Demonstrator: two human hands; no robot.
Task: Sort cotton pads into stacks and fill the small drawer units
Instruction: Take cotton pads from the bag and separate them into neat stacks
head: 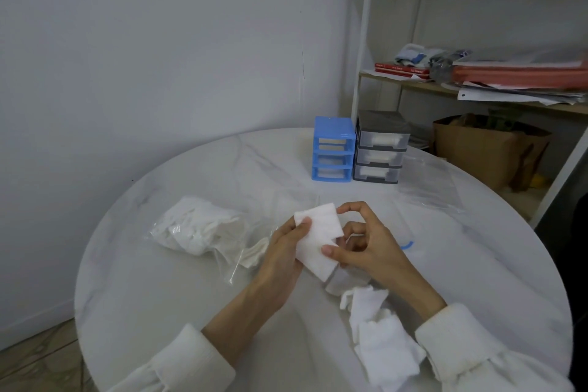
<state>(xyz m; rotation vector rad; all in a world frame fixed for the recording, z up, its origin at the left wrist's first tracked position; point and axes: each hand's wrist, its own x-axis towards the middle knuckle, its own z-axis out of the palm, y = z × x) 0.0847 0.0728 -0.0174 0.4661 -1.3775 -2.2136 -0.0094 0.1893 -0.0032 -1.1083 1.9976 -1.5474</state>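
Sorting cotton pads over round surface (191,296).
Blue drawer unit (334,149) beside grey drawer unit (379,148) at far edge; bagged pads (197,224) left. Small pad stack (318,240) pinched between left hand (286,248) and right hand (366,245).

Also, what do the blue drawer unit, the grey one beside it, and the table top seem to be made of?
Blue drawer unit: looks like moulded plastic, opaque frame in one even colour, with see-through drawer fronts.
Grey drawer unit: probably plastic too, dark frame with clear drawers showing white contents.
Table: white with faint grey veins and a soft sheen, so marble or a marble-look surface; I cannot tell which.
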